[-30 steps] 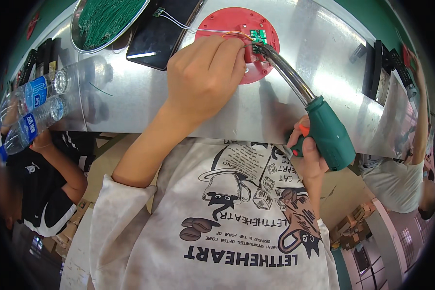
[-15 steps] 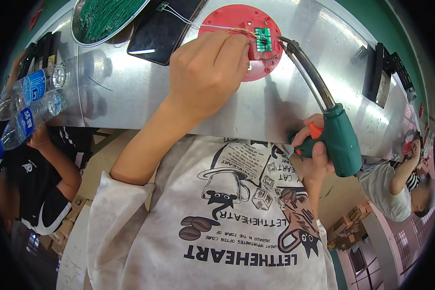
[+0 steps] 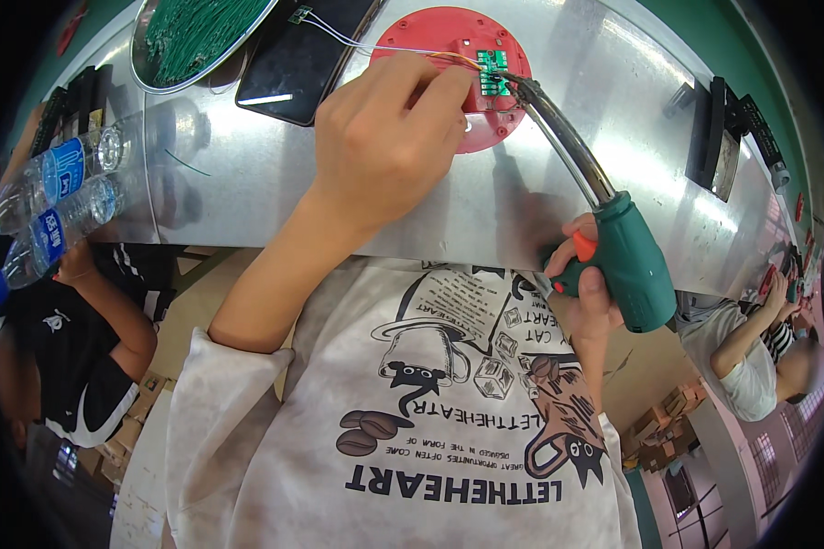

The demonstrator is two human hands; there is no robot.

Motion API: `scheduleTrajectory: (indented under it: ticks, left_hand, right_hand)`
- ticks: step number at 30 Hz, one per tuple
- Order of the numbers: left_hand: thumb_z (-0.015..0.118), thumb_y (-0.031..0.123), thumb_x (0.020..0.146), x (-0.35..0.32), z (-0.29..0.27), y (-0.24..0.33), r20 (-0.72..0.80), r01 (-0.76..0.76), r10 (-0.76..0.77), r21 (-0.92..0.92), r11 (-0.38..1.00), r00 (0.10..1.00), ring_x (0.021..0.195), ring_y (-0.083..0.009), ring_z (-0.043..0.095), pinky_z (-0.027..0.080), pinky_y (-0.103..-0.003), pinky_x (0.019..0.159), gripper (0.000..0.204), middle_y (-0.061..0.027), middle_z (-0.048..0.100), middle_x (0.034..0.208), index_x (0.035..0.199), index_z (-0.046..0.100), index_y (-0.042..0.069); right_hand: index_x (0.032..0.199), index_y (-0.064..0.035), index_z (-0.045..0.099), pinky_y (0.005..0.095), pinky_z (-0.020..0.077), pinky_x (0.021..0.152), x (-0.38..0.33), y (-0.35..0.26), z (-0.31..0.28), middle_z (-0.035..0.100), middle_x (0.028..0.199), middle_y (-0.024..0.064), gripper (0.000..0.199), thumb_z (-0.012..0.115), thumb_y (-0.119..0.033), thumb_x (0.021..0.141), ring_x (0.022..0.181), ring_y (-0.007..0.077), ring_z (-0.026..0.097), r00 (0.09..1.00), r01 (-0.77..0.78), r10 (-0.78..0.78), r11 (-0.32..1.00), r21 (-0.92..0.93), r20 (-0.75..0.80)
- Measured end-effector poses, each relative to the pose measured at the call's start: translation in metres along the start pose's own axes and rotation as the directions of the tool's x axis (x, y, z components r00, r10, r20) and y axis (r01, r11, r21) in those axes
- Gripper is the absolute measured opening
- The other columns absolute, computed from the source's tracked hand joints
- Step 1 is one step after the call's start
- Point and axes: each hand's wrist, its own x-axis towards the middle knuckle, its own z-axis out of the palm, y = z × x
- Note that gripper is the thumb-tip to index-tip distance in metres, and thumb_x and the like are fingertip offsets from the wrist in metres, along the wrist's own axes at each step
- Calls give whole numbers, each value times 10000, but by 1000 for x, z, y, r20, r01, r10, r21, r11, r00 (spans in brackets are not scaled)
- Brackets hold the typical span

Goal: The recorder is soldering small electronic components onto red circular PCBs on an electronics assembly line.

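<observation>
My right hand (image 3: 588, 284) grips a green soldering gun (image 3: 639, 265) with an orange-red trigger. Its long, curved metal nose reaches up to a small green circuit board (image 3: 493, 73), and the tip is over or on the board's middle. The board sits on a round red plastic housing (image 3: 430, 32). My left hand (image 3: 389, 137) is closed, fingers pinched at the housing's left part beside the board. Thin wires (image 3: 412, 51) run past these fingers to the board; what the fingertips hold is hidden behind the hand. White wires lead left to another tiny board (image 3: 299, 15).
A metal bowl (image 3: 137, 64) of green wires (image 3: 188, 37) stands at the back left, beside a black phone (image 3: 293, 69). Two water bottles (image 3: 69, 210) lie farther left. A loose green wire (image 3: 188, 163) rests on the metal table (image 3: 275, 183). People sit on both sides.
The soldering gun has shifted left, bringing its tip from the housing's right edge onto or over the circuit board. My left hand has barely moved.
</observation>
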Motion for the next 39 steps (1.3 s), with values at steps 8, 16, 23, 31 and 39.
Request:
scheduleTrajectory:
  ticks: [8, 16, 23, 31, 39]
  left_hand:
    - [734, 42, 702, 0, -2, -5, 9, -81, 81, 31, 996, 997, 656, -204, 621, 497, -311, 523, 222, -41, 642, 778, 923, 720, 36]
    - [735, 50, 707, 1, 3, -6, -27, -81, 82, 19, 997, 996, 656, -211, 620, 507, -310, 531, 203, -45, 657, 786, 908, 710, 40]
    - [735, 63, 679, 0, 3, -8, -27, -116, 117, 24, 993, 993, 660, -209, 622, 516, -314, 543, 216, -46, 683, 812, 893, 709, 46]
    - [733, 61, 680, 0, 3, -8, -9, -118, 118, 29, 993, 993, 675, -204, 629, 519, -313, 546, 216, -44, 686, 813, 894, 711, 45]
    - [729, 53, 680, -1, 2, -8, 3, -111, 111, 33, 993, 994, 668, -204, 616, 510, -310, 544, 232, -43, 690, 818, 911, 720, 39]
  right_hand:
    - [1257, 65, 605, 340, 486, 623, 1, -3, -1, 643, 1116, 251, 511, 680, -326, 935, 623, 223, 628, 998, -23, 28, 996, -89, 57]
    - [1244, 62, 616, 343, 493, 645, -1, -5, 0, 649, 1107, 244, 475, 682, -296, 940, 642, 225, 631, 999, -24, 26, 998, -63, 44]
    - [1235, 69, 620, 344, 496, 658, 0, -5, 0, 651, 1080, 237, 472, 684, -292, 937, 645, 226, 634, 999, -17, 20, 997, -77, 30]
    - [1229, 72, 622, 336, 491, 658, 1, -7, 2, 650, 1062, 223, 473, 675, -294, 935, 638, 225, 632, 999, -25, 26, 997, -78, 20]
    - [1179, 65, 621, 334, 502, 624, 4, -9, 1, 636, 1030, 200, 408, 659, -258, 933, 637, 217, 633, 996, -84, 84, 995, -46, 2]
